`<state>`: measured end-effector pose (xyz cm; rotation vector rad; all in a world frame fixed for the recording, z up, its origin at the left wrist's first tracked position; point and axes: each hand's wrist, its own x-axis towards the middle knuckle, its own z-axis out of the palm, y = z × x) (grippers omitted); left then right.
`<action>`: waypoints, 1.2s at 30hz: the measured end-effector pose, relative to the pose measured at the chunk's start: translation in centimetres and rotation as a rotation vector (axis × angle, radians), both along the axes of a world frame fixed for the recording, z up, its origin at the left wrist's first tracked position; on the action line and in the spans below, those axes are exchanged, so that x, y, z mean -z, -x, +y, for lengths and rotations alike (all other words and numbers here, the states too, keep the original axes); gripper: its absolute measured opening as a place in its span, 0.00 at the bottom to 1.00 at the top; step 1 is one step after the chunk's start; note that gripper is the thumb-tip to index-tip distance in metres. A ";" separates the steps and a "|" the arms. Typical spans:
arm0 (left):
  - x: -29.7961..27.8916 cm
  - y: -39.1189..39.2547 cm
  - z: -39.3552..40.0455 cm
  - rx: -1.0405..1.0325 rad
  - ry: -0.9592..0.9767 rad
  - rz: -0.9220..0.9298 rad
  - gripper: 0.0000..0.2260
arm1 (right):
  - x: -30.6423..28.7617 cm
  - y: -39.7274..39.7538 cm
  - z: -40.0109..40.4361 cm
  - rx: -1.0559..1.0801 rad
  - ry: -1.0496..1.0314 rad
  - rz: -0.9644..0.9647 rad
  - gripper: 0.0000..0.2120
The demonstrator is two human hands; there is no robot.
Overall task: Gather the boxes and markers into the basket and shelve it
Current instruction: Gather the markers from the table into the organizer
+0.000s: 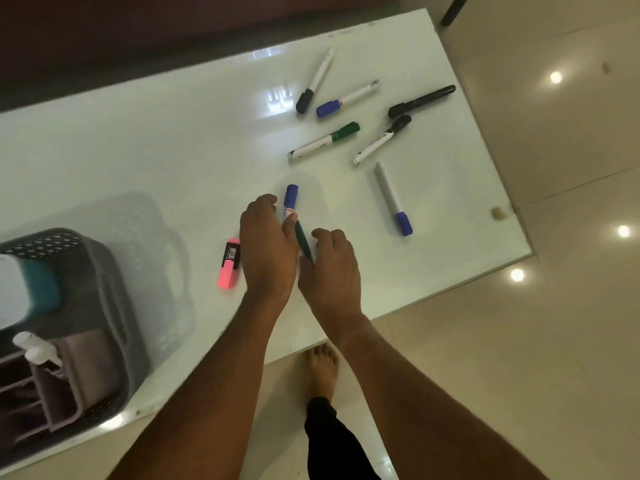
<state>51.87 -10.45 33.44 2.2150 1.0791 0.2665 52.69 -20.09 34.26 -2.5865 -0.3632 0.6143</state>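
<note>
My left hand (pixel 268 247) is curled over a blue-capped marker (pixel 291 199) on the white table (pixel 138 150), thumb and fingers pinching its body. My right hand (pixel 332 268) is beside it, thumb on the lower end of a dark green marker (pixel 302 239) that runs between the two hands. A pink highlighter (pixel 229 263) lies just left of my left hand. Several more markers lie further out: a green-capped one (pixel 323 139), blue-capped ones (pixel 348 98) (pixel 394 199) and black ones (pixel 420 100). The grey basket (pixel 104 299) stands at the left and holds boxes.
Inside the basket are a teal and white box (pixel 31 289), a mauve divided box (pixel 69 372) and white-capped items. The table's near edge runs diagonally, with glossy tile floor (pixel 519 341) beyond it. My bare foot (pixel 322 368) stands under the edge.
</note>
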 end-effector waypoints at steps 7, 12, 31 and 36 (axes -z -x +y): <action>0.6 -2.4 0.2 0.176 -0.070 0.202 0.15 | -0.9 -3.3 -0.3 0.031 -0.054 -0.075 0.15; -0.1 -4.7 -0.8 0.211 -0.124 0.148 0.11 | -1.7 -8.3 -2.2 0.213 -0.022 -0.285 0.13; 1.6 -10.9 0.2 0.322 -0.524 0.203 0.04 | 1.7 -9.5 -3.2 0.257 0.040 -0.417 0.03; -1.6 -6.9 0.7 0.127 -0.360 -0.005 0.04 | -1.9 -7.0 0.5 0.324 -0.213 -0.310 0.05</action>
